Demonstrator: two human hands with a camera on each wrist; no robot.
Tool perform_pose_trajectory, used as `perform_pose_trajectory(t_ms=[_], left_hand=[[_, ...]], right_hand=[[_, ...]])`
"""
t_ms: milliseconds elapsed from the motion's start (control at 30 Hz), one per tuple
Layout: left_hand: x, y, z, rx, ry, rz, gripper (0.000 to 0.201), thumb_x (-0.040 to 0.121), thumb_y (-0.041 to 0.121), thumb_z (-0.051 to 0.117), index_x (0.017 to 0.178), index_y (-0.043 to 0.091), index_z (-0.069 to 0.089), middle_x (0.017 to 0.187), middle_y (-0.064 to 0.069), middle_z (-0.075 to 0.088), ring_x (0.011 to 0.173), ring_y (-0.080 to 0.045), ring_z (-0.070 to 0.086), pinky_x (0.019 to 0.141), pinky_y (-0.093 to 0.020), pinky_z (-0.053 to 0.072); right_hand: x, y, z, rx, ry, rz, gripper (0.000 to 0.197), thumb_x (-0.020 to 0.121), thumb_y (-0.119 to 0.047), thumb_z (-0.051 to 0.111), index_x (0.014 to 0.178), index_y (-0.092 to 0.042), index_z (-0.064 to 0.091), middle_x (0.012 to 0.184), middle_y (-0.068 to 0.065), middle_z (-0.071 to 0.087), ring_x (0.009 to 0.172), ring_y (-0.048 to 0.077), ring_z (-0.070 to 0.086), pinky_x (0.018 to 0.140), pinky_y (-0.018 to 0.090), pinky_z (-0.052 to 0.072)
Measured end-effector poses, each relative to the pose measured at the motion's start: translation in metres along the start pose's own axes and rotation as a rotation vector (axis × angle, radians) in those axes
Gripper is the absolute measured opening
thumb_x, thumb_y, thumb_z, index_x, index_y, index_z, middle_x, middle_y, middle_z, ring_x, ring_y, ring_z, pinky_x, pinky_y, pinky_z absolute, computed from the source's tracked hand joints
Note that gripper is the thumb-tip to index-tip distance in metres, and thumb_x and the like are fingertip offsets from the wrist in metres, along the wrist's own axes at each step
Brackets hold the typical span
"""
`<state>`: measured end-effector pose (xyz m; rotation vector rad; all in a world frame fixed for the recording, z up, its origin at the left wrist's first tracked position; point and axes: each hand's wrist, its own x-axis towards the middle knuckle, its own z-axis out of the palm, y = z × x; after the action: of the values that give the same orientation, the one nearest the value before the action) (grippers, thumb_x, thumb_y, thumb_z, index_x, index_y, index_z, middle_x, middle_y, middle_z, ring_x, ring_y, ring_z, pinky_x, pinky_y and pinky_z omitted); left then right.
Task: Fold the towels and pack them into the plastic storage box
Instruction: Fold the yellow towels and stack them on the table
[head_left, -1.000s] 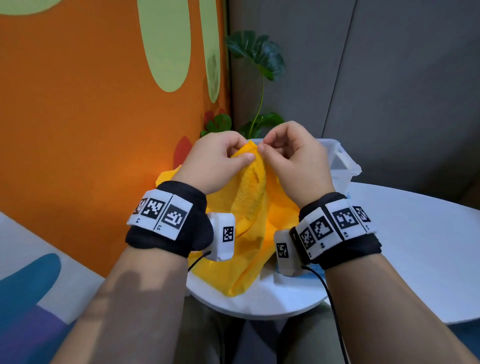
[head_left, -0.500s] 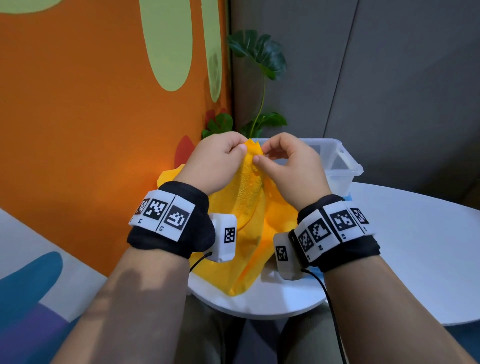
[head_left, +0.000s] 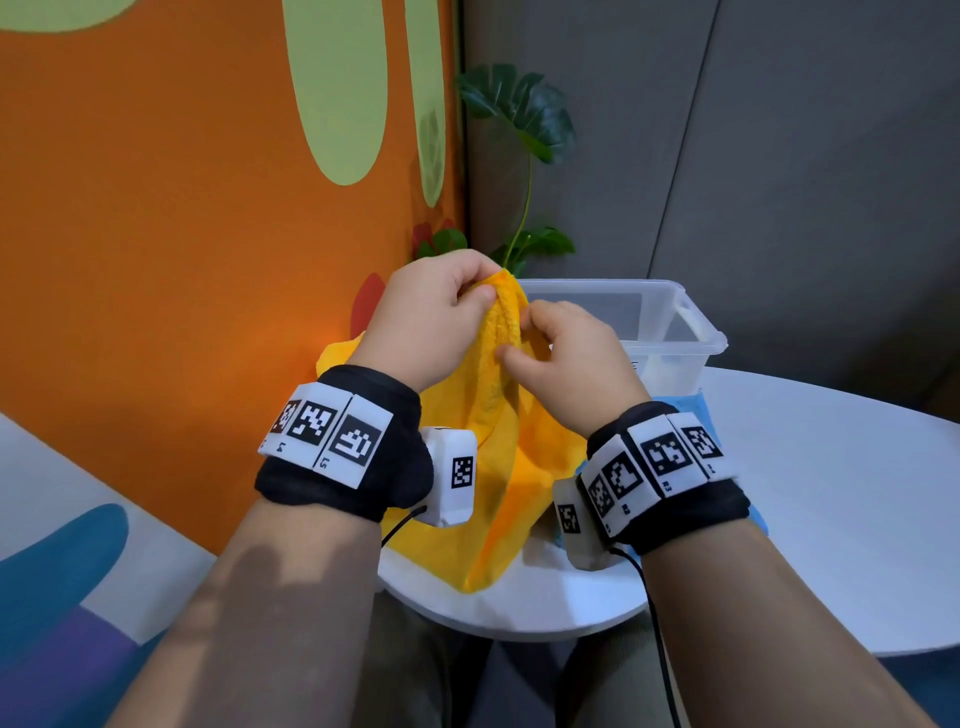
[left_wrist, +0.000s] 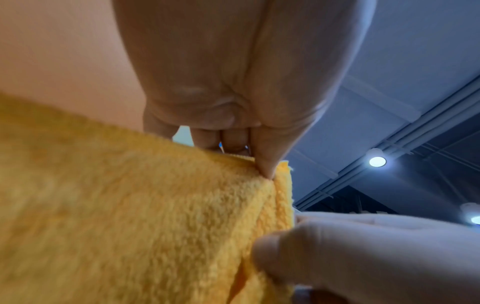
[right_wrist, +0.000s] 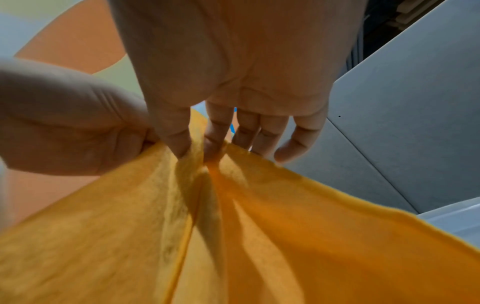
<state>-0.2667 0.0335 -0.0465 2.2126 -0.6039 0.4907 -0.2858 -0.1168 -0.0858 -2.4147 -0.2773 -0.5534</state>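
A yellow towel hangs bunched above the white round table, its lower end resting on the tabletop. My left hand pinches the towel's top corner between thumb and fingers. Just below and to the right, my right hand pinches an edge of the same towel with thumb and forefinger; the other fingers hang loose. The clear plastic storage box stands on the table behind my right hand. A blue towel shows partly under my right wrist.
An orange wall runs close along the left. A green leafy plant rises behind the box in the corner, with grey panels behind. The table edge curves near my lap.
My right hand has slid down the towel edge, away from the top corner that my left hand keeps holding. The hands are a little further apart.
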Motion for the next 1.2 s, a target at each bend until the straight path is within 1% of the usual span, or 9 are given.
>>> perform_pose_trajectory(t_ms=[100, 233, 333, 467, 633, 900, 1000, 1100, 1200], left_hand=[[0.001, 0.003, -0.003, -0.015, 0.056, 0.038, 0.018, 0.095, 0.012, 0.051, 0.092, 0.023, 0.065, 0.081, 0.014, 0.061, 0.076, 0.0, 0.053, 0.065, -0.01, 0.039], [0.002, 0.007, -0.004, -0.047, 0.159, 0.074, 0.016, 0.096, 0.012, 0.049, 0.097, 0.018, 0.064, 0.093, 0.006, 0.062, 0.087, -0.009, 0.053, 0.074, -0.023, 0.038], [0.005, 0.005, -0.008, -0.063, 0.263, 0.064, 0.018, 0.095, 0.013, 0.046, 0.099, 0.017, 0.063, 0.099, 0.0, 0.064, 0.093, -0.013, 0.055, 0.08, -0.028, 0.042], [0.007, -0.007, -0.018, -0.061, 0.401, -0.032, 0.018, 0.094, 0.016, 0.045, 0.097, 0.02, 0.062, 0.1, -0.003, 0.064, 0.095, -0.018, 0.057, 0.084, -0.036, 0.046], [0.01, -0.024, -0.033, -0.031, 0.536, -0.135, 0.02, 0.094, 0.016, 0.042, 0.1, 0.019, 0.062, 0.102, -0.006, 0.064, 0.097, -0.022, 0.058, 0.084, -0.036, 0.047], [0.011, -0.043, -0.054, 0.03, 0.626, -0.284, 0.024, 0.097, 0.015, 0.042, 0.11, 0.013, 0.061, 0.111, -0.009, 0.063, 0.102, -0.027, 0.058, 0.084, -0.036, 0.045], [0.012, -0.048, -0.06, 0.039, 0.652, -0.335, 0.025, 0.098, 0.016, 0.042, 0.113, 0.012, 0.061, 0.113, -0.008, 0.063, 0.103, -0.026, 0.057, 0.083, -0.033, 0.043], [0.013, -0.05, -0.062, 0.042, 0.655, -0.36, 0.024, 0.098, 0.016, 0.041, 0.113, 0.012, 0.061, 0.112, -0.007, 0.063, 0.091, -0.021, 0.054, 0.076, -0.029, 0.041], [0.013, -0.05, -0.063, 0.047, 0.662, -0.36, 0.024, 0.099, 0.015, 0.041, 0.113, 0.011, 0.06, 0.112, -0.008, 0.063, 0.091, -0.021, 0.053, 0.074, -0.026, 0.039]], right_hand=[[0.001, 0.0, 0.002, -0.05, -0.025, 0.044, 0.009, 0.082, -0.032, 0.058, 0.085, -0.024, 0.053, 0.086, -0.003, 0.052, 0.082, 0.018, 0.051, 0.07, 0.033, 0.044], [0.002, 0.001, 0.005, -0.167, -0.115, 0.085, 0.02, 0.081, -0.033, 0.057, 0.07, -0.027, 0.041, 0.075, -0.005, 0.042, 0.077, 0.022, 0.049, 0.072, 0.036, 0.044], [0.0, 0.003, 0.008, -0.168, -0.183, 0.108, 0.02, 0.081, -0.037, 0.057, 0.071, -0.025, 0.044, 0.076, -0.004, 0.042, 0.076, 0.022, 0.05, 0.07, 0.035, 0.043], [0.0, 0.004, 0.005, -0.156, -0.189, 0.108, 0.024, 0.081, -0.037, 0.056, 0.067, -0.023, 0.043, 0.078, -0.001, 0.046, 0.074, 0.02, 0.051, 0.07, 0.036, 0.044], [0.002, 0.001, 0.003, -0.217, -0.248, 0.075, 0.025, 0.08, -0.037, 0.058, 0.067, -0.023, 0.043, 0.08, 0.0, 0.046, 0.072, 0.021, 0.051, 0.068, 0.036, 0.045], [0.002, -0.005, -0.005, -0.335, -0.438, 0.088, 0.036, 0.082, -0.048, 0.061, 0.063, -0.024, 0.043, 0.082, -0.002, 0.044, 0.073, 0.019, 0.05, 0.067, 0.035, 0.041], [0.001, -0.007, -0.008, -0.331, -0.424, 0.1, 0.032, 0.082, -0.039, 0.061, 0.062, -0.023, 0.041, 0.077, -0.002, 0.042, 0.067, 0.018, 0.046, 0.064, 0.034, 0.037], [0.003, -0.007, -0.009, -0.361, -0.328, 0.135, 0.025, 0.085, -0.036, 0.055, 0.066, -0.025, 0.044, 0.078, -0.002, 0.041, 0.07, 0.018, 0.048, 0.069, 0.037, 0.045], [0.005, -0.003, -0.007, -0.336, -0.208, 0.113, 0.003, 0.09, -0.026, 0.05, 0.088, -0.027, 0.051, 0.094, 0.0, 0.042, 0.078, 0.024, 0.053, 0.076, 0.041, 0.052]])
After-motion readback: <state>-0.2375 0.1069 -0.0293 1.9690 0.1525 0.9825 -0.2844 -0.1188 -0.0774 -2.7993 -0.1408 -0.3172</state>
